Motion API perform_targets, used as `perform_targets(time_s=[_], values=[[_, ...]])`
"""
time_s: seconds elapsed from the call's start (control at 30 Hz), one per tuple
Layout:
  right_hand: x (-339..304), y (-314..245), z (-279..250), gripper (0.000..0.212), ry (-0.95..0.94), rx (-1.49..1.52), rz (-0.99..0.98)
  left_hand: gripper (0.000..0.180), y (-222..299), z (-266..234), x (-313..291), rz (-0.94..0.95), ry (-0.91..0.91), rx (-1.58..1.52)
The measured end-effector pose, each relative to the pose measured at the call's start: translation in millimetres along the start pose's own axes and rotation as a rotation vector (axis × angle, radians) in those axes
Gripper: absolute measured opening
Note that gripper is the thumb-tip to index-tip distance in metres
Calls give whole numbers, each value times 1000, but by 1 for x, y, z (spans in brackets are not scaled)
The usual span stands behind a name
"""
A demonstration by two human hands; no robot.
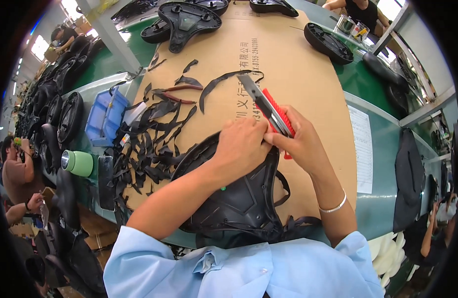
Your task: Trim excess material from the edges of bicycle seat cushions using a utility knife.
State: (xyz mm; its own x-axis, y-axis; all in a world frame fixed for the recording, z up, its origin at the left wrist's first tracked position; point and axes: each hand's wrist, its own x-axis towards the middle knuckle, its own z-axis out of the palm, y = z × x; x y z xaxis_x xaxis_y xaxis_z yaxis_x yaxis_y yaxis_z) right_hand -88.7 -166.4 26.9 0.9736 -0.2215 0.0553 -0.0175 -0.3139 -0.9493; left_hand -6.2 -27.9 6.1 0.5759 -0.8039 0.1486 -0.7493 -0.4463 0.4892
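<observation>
Leftward from the cutter (275, 107) stands a blue bin (96, 119).

Hiding part of the black ridged plastic saddle shell (234, 201) beneath the bare left hand (243, 144); keeping the white rectangular paper sheet (362, 154) too finely printed to read.

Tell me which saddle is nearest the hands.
The black saddle directly under the left hand, by the blue shirt; the others lie farther off.

left fingers (255, 131) curl over black saddle (231, 196); right fingers (283, 143) hold red knife (268, 109).
</observation>
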Motion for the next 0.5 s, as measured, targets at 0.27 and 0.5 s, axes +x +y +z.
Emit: perform_targets(time_s=[0.27, 0.5], values=[[-53, -19, -44, 46, -1, -741, -73, 28, -9, 0, 5, -290, -62, -609], [-62, -49, -20, 48, -269, -1232, -6, 28, -9, -2, 2, -577, -138, -1014]])
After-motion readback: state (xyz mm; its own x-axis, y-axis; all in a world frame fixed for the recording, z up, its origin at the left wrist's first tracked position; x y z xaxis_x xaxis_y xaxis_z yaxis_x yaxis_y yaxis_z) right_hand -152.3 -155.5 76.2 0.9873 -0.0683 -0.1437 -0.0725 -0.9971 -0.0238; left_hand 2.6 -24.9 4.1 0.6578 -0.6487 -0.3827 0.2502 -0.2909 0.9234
